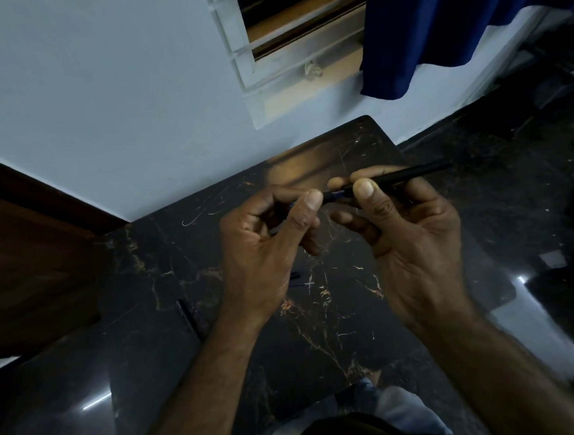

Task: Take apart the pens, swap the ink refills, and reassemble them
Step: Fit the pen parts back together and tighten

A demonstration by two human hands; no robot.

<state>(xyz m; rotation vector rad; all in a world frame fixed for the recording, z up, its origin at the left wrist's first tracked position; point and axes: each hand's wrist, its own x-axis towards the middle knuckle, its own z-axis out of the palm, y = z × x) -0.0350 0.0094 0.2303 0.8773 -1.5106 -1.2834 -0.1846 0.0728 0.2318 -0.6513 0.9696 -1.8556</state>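
My right hand grips a black pen barrel between thumb and fingers, its far end pointing up and to the right. My left hand pinches the barrel's near end, where a short blue part shows between the two thumbs. What the left fingers hold is mostly hidden. A dark blue pen piece lies on the black marble table to the left of my left wrist. Small blue pieces lie on the table between my hands.
The table stands against a pale blue wall under a window with a blue curtain. A brown wooden panel is at the left. The glossy dark floor lies to the right.
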